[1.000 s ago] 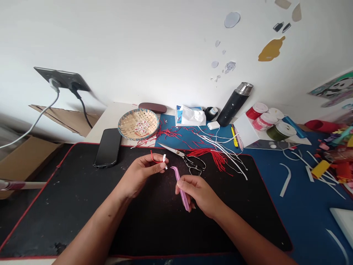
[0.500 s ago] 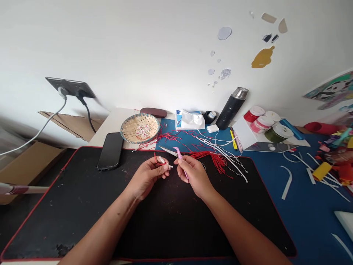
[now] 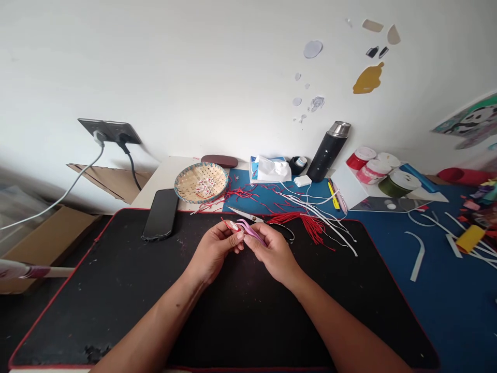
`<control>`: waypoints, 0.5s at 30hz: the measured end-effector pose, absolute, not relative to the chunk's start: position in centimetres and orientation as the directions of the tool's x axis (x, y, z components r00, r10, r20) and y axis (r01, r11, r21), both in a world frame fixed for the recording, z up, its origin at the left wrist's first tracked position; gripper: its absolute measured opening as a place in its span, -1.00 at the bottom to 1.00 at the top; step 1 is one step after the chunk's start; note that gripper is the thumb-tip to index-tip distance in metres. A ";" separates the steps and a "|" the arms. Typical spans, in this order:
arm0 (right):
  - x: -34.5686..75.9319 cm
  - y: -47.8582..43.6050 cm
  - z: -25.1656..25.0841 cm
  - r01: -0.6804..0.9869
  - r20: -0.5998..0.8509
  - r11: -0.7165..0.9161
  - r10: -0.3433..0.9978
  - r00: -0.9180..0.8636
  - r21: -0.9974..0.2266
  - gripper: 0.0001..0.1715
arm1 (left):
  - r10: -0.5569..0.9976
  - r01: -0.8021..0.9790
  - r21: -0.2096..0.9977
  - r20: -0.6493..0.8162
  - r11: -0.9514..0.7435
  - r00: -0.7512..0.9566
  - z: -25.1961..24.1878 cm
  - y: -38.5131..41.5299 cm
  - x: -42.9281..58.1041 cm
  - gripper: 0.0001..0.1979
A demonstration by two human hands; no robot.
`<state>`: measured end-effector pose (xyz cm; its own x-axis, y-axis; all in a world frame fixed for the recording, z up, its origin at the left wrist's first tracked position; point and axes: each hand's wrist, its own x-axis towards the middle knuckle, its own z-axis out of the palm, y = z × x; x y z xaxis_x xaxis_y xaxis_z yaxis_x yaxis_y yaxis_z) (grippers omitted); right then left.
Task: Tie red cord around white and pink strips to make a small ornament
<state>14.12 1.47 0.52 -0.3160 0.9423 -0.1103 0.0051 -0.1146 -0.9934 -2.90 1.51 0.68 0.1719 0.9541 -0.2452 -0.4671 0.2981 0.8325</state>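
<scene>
My left hand [image 3: 215,249] pinches a small red and white paper strip piece [image 3: 232,225] over the black mat [image 3: 116,290]. Close beside it, my right hand [image 3: 272,252] grips pink tweezers [image 3: 252,231], whose curved tip meets the piece at my left fingertips. The two hands touch just in front of the scissors [image 3: 244,214]. A bundle of red strips [image 3: 306,223] and white strips [image 3: 330,223] lies to the right of my hands.
A woven basket [image 3: 201,182] with small pieces, a black phone [image 3: 160,213], a tissue pack [image 3: 271,168] and a dark flask [image 3: 329,151] stand behind. Tape rolls [image 3: 382,171] and coloured scraps [image 3: 469,228] crowd the blue surface at right. A cardboard box [image 3: 42,238] sits left.
My right hand rose from the mat and brought the tweezers up to the piece in my left hand. The hands now meet. The view shifted slightly.
</scene>
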 end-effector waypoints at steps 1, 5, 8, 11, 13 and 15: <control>14.2 1.4 0.5 0.039 -0.094 -0.086 0.948 -0.305 -0.996 -0.57 | 0.949 -0.461 0.831 -0.251 0.311 0.188 0.7 1.5 -2.9 -0.61; 14.9 1.4 0.5 0.114 -0.033 -0.002 0.963 -0.268 -0.994 -0.65 | 0.944 -0.416 0.852 -0.247 0.319 0.217 1.0 1.4 -3.1 -0.63; 15.3 1.4 0.2 0.182 0.006 0.054 0.967 -0.255 -0.982 -0.68 | 0.957 -0.362 0.890 -0.221 0.277 0.188 1.1 1.4 -3.2 -0.64; 15.6 1.3 0.0 0.248 0.029 0.097 0.964 -0.265 -0.964 -0.69 | 0.961 -0.335 0.906 -0.209 0.259 0.179 0.9 1.5 -3.1 -0.64; 15.7 1.3 0.0 0.271 0.033 0.109 0.962 -0.272 -0.956 -0.68 | 0.965 -0.326 0.912 -0.201 0.247 0.169 0.7 1.4 -3.0 -0.65; 15.7 1.4 0.0 0.285 0.039 0.118 0.962 -0.270 -0.951 -0.66 | 0.972 -0.316 0.922 -0.184 0.222 0.148 0.5 1.4 -2.9 -0.67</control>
